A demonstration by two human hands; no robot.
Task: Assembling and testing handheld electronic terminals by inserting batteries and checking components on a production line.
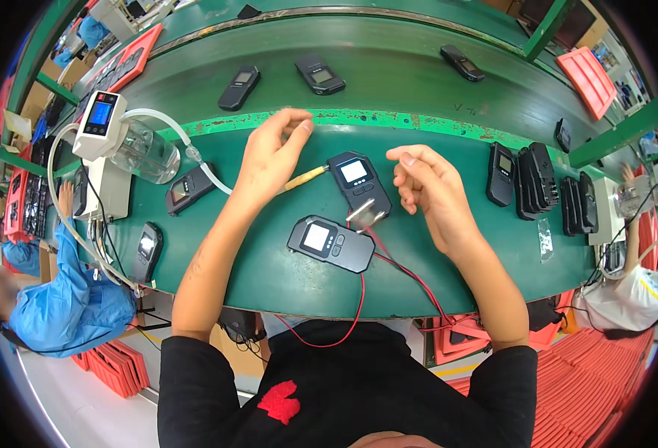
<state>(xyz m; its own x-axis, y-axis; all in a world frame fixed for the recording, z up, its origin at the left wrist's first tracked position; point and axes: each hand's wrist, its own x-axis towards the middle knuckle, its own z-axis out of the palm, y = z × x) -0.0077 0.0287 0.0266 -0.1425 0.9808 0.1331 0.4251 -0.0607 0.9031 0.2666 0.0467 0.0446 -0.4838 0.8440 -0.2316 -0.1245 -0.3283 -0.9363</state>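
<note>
My left hand (275, 149) hovers over the bench with loosely bent fingers and nothing visible in them. Beneath its wrist a clear hose passes and comes out as a yellowish tube (304, 179), which meets the corner of a black handheld meter (357, 185) with a lit screen. To the right of that meter my right hand (430, 183) is raised, index finger stretched, the other fingers partly curled, nothing seen in them. A second lit meter (331, 243) lies nearer me. Red wires (411, 275) run beside it, and a shiny metal piece (366, 214), blurred, lies between the meters.
At left stands a pump unit (99, 123) with a blue display beside a clear bottle (146, 153). Meters (189, 190) lie around it. More meters stand at right (536, 179), and several rest on the green conveyor (389, 75). Co-workers sit at both sides, one in a blue smock (71, 299).
</note>
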